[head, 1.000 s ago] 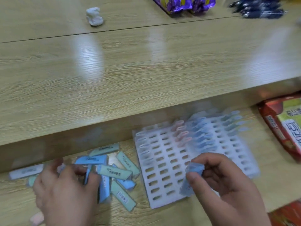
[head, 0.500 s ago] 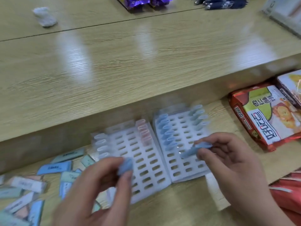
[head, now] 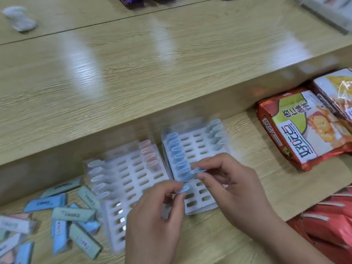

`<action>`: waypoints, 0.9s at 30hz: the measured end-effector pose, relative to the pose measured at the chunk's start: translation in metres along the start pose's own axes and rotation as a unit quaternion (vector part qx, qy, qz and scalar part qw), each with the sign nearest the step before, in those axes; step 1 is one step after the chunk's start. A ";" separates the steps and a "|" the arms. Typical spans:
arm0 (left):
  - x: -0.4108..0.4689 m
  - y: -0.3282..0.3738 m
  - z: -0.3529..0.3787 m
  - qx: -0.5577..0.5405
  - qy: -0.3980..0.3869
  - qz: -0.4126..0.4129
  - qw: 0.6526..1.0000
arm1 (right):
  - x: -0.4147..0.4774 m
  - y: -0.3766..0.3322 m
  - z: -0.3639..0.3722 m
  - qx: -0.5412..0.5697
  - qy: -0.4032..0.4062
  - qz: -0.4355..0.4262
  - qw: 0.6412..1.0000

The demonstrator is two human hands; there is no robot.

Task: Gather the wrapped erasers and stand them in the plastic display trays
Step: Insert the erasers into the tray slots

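Erasers (head: 176, 149) upright in trays (head: 133, 181); left fingers (head: 165, 188), right fingers (head: 211, 161) each apparently around an eraser (head: 198, 170)

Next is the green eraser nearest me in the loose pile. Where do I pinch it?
Pinch the green eraser across its long edges at mid-length, coming from above. It lies flat and slanted on the shelf, and a blue eraser lies close on its left.

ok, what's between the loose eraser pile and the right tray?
The left tray; the left hand, pinching a blue eraser, hangs over its near end. Head view.
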State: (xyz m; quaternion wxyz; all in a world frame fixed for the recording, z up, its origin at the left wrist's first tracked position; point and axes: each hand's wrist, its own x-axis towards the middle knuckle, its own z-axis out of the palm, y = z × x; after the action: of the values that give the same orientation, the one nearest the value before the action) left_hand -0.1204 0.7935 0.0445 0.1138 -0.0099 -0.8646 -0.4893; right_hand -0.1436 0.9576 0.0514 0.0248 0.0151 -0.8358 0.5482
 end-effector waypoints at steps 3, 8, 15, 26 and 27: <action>-0.001 -0.009 0.007 0.037 -0.004 0.084 0.996 | 0.001 0.007 0.001 -0.093 -0.015 -0.084 0.992; -0.005 -0.016 0.015 0.035 0.011 0.105 0.994 | -0.001 0.015 0.000 -0.164 -0.025 -0.147 0.975; -0.006 -0.018 0.016 0.065 0.022 0.093 0.993 | -0.004 0.023 0.006 -0.194 0.002 -0.200 0.960; 0.007 -0.028 -0.053 0.087 0.113 0.093 0.985 | -0.011 -0.034 0.048 -0.240 0.069 -0.268 0.930; 0.010 -0.032 -0.069 0.086 0.135 0.081 0.984 | -0.012 -0.045 0.064 -0.231 0.047 -0.262 0.936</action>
State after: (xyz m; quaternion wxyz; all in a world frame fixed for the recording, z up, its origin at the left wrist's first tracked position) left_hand -0.1211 0.7170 0.0533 0.2694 -0.0034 -0.8766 -0.3987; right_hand -0.1313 0.8808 0.0665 0.2094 0.2017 -0.9038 0.3141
